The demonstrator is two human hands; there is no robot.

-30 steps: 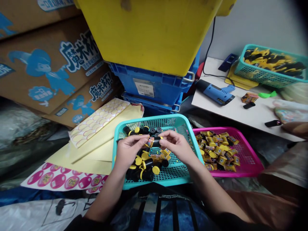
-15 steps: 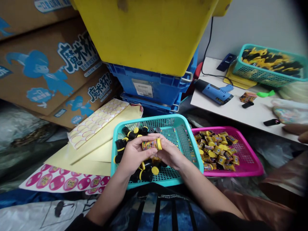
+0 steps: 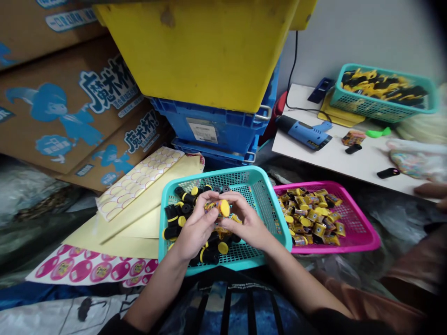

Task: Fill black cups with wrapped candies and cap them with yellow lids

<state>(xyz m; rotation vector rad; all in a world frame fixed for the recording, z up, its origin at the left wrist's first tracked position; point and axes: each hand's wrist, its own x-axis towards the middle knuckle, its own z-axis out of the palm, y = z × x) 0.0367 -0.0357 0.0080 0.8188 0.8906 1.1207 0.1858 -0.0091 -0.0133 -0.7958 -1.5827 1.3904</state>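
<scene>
My left hand is closed round a small printed canister, thumb along its side. The canister's round yellow end faces me and to the right. Beside that end, my right hand curves with its thumb and fingers apart; whether a fingertip touches the canister is hard to tell. Both hands are over a turquoise basket. In its left part lie several black canisters with yellow ends, partly hidden by my hands.
A pink basket of yellow-wrapped canisters stands at right. Sticker sheets lie left. Behind are stacked crates and cartons. A blue heat gun rests on the white table. Another person's hand shows at the right edge.
The canister has turned so its yellow end faces me more. My right hand has loosened, its thumb and fingers spreading away from that end. The whole view has shifted slightly.
</scene>
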